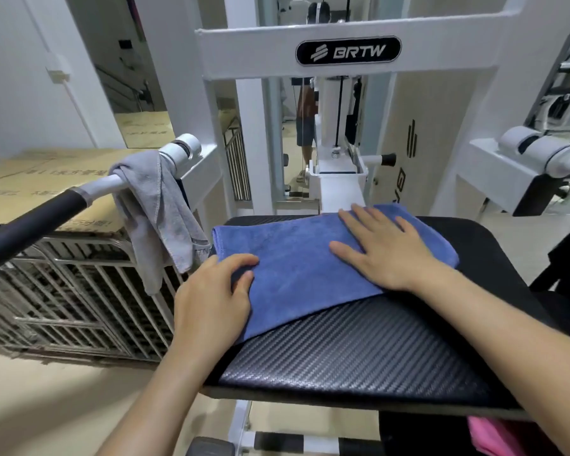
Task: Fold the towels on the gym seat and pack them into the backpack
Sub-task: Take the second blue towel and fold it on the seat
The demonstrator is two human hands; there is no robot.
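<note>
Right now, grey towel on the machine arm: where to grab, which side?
Grip the grey towel at the bunched fold on top of the white bar, coming from above on the seat side, and lift. It's draped over, tails hanging loose by the metal cage. Left hand pinches the blue towel.

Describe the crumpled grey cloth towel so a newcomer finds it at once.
Start at the white steel gym machine frame marked BRTW. On its left side a white handle bar with a black grip sticks out toward the camera. The crumpled grey cloth towel hangs draped over that bar, unlike the blue microfibre towel, which lies flat on the black padded seat.
</note>
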